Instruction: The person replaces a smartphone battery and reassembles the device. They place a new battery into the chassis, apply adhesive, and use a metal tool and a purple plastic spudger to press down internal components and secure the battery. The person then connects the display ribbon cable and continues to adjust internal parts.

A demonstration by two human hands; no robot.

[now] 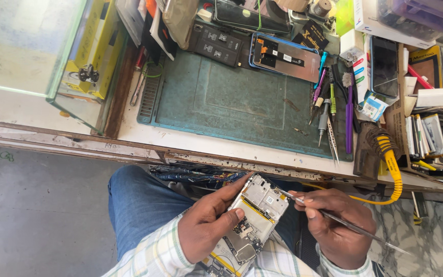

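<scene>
1. Head view, the thing in hand: an opened phone (249, 225) with its back cover off lies in the person's lap, below the edge of the workbench (206, 149), its circuit board and metal shields facing up.

2. Left hand (208, 225): it is clasped around the phone's left edge, thumb pressed across the bare board near the middle, fingers wrapped underneath.

3. Right hand (337, 225): it is pinched closed on a slim pair of tweezers (334, 218), held like a pen. The tip sits at the phone's upper right corner — whether it touches a part or hovers just off it I cannot tell from this angle.

4. Handling, as I judge it: the phone is light and stiff as a slab, but the exposed board, thin connectors and ribbon cables are fragile. The frame edges are the safe place to hold; the thumb on the board wants only gentle pressure.

5. The tweezers look thin, rigid and sharp-pointed — a slip could scratch a component.

6. Around it: a green work mat (232, 97) on the bench, another opened phone (284, 57) at its far edge, a row of small screwdrivers (326, 97) to the right, and a yellow coiled cord (390, 164) hanging off the bench.
</scene>
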